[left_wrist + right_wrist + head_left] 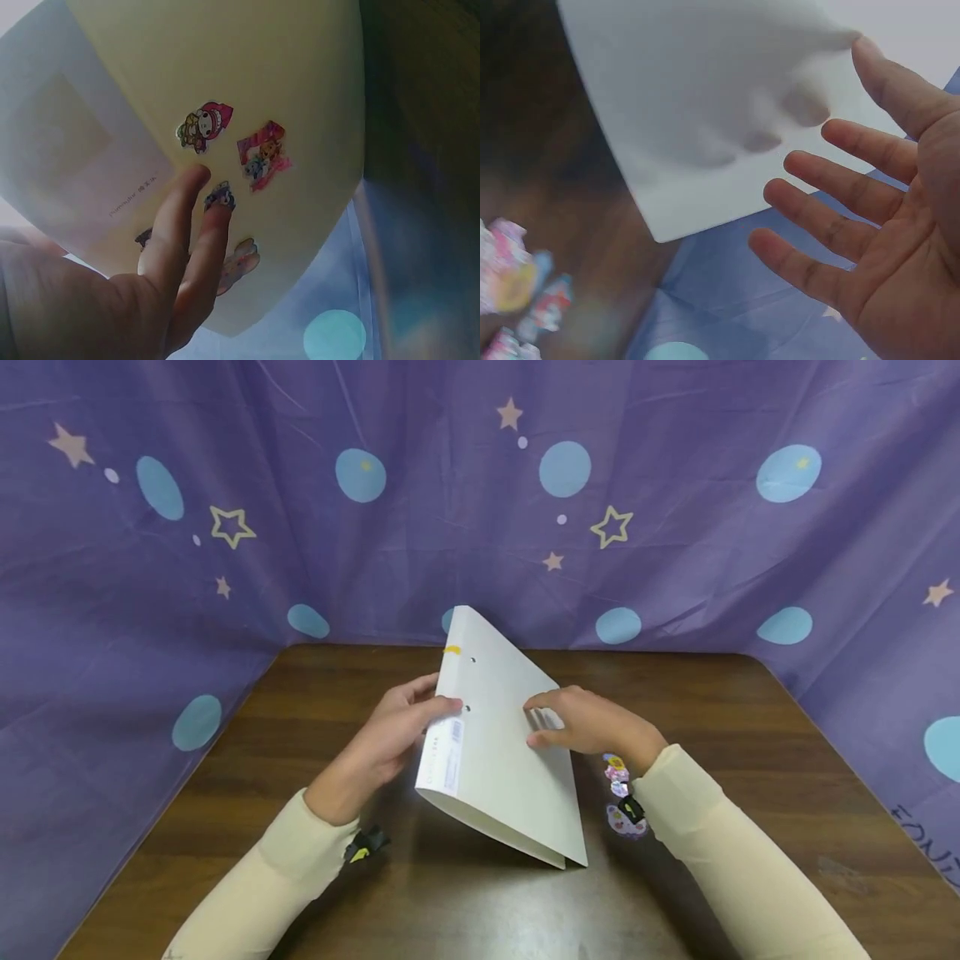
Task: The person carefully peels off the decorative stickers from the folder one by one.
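Observation:
A white file folder (506, 752) with a rounded spine stands tilted over the wooden table, its lower corner at the tabletop. My left hand (390, 722) grips it by the spine, thumb on the near face and fingers behind. In the left wrist view those fingers lie across the other cover, which bears several cartoon stickers, among them a red-hooded figure sticker (204, 127) and a pink one (262, 156). My right hand (588, 722) is at the near face with fingers spread and fairly straight; the thumb tip appears to touch the cover. The folder's inside is hidden.
Loose shiny stickers (617, 775) and a cat-face sticker (625, 822) lie on the table (750, 777) under my right wrist. A purple curtain (465, 543) with stars and blue dots surrounds the back and sides.

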Motion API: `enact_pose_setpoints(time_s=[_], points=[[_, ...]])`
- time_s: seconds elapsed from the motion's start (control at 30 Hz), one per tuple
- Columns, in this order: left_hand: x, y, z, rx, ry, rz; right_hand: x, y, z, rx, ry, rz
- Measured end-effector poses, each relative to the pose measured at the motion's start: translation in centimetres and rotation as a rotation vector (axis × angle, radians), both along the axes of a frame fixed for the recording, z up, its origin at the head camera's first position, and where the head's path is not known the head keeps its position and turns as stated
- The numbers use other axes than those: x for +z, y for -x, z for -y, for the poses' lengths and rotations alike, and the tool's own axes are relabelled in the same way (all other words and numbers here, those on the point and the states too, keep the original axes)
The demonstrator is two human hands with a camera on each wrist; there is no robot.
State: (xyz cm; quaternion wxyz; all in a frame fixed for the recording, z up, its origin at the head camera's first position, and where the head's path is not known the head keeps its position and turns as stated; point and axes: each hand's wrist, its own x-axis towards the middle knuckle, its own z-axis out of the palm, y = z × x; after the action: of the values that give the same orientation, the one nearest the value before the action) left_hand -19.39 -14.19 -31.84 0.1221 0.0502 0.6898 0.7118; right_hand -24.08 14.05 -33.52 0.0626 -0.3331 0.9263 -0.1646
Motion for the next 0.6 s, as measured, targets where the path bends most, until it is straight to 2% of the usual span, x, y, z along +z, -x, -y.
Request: enact_pose_setpoints(time_s=[0.17, 0.37, 0.6], points=[[0.0, -0.2, 0.1, -0.003, 0.005, -0.005, 1.9, 1.1, 1.3, 0.008, 0.033, -0.12], [0.3, -0.2, 0.1, -0.011, 0.008, -0.011, 3.5, 3.0, 2.8, 0.067, 0.114, -0.299], [0.4, -0.2, 0.0, -0.013, 0.004, -0.003, 4.7, 4.3, 4.4, 0.091, 0.099, -0.367]])
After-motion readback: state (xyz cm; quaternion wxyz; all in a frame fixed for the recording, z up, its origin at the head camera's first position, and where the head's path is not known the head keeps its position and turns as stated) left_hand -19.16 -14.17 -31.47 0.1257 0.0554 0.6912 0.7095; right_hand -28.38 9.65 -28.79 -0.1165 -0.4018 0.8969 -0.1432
